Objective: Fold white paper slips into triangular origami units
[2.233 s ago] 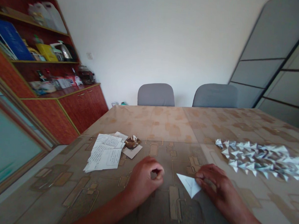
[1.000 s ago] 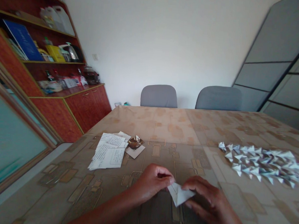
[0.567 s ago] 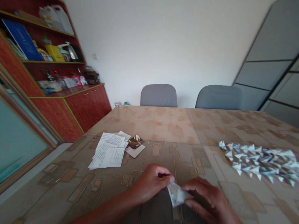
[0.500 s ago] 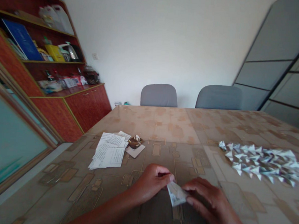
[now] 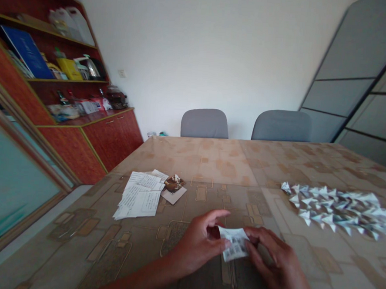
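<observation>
A small folded piece of printed paper [image 5: 235, 245] is between my two hands, just above the near part of the table. My right hand [image 5: 276, 258] pinches its right edge between thumb and fingers. My left hand [image 5: 200, 238] has its thumb on the paper's left side, with the index finger raised off it; the other fingers are partly hidden. To the left lies a loose stack of printed paper slips [image 5: 140, 196]. Several pointed folded paper pieces [image 5: 336, 210] stand in rows on the right.
A brown crumpled-looking item [image 5: 174, 183] and a pale square card [image 5: 174, 196] lie beside the slips. The patterned table [image 5: 198, 158] reaches back to two grey chairs [image 5: 204, 123] [image 5: 281, 126]. Reddish wooden shelves [image 5: 112, 131] stand at the left wall.
The folded paper has turned and now shows a wider printed face. My left index finger has lifted, and its thumb has moved onto the paper's front.
</observation>
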`<action>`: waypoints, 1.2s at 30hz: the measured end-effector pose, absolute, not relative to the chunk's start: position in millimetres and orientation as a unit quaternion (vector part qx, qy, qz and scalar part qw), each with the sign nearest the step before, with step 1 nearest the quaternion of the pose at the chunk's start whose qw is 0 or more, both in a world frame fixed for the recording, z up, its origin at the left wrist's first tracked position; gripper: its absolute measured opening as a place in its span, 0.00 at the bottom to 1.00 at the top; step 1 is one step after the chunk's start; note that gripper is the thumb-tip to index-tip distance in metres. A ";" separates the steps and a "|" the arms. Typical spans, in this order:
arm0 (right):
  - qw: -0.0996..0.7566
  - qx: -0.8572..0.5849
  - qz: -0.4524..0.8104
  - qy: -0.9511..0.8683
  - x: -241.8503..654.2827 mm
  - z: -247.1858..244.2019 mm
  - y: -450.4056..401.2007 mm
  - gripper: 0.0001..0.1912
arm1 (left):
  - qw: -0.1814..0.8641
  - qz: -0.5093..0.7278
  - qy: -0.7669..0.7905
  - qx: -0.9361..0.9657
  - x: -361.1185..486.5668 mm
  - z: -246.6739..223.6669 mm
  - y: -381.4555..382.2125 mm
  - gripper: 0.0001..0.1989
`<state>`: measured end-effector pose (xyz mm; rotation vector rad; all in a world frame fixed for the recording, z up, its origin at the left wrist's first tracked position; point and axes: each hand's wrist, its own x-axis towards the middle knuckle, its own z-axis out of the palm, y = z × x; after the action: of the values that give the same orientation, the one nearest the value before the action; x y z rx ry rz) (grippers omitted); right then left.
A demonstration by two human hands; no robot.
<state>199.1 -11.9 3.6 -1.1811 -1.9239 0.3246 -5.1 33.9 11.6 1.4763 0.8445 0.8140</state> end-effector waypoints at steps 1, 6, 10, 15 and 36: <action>0.417 -0.478 0.156 -0.757 198.6 3.9 -11.8 0.06 | 0.586 0.356 0.363 0.631 -4.0 11.7 33.5 0.27; 0.429 -0.482 0.187 -0.741 197.3 4.7 -9.3 0.10 | 0.513 0.372 0.400 0.662 1.0 15.1 28.8 0.25; 0.418 -0.439 0.121 -0.786 196.6 13.6 -9.7 0.10 | 0.394 0.386 0.417 0.722 2.4 14.2 25.8 0.25; 0.398 -0.398 0.045 -0.825 198.9 25.6 -9.8 0.07 | 0.183 0.418 0.285 0.843 -4.0 15.5 31.0 0.09; 0.189 -0.360 0.097 -0.908 217.6 32.2 -2.4 0.07 | -0.021 0.209 0.189 0.959 -8.7 -0.6 18.1 0.11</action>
<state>217.6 -2.4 32.2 -1.0131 -2.5551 0.2721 -8.7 18.1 -0.6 3.0535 0.6027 0.6658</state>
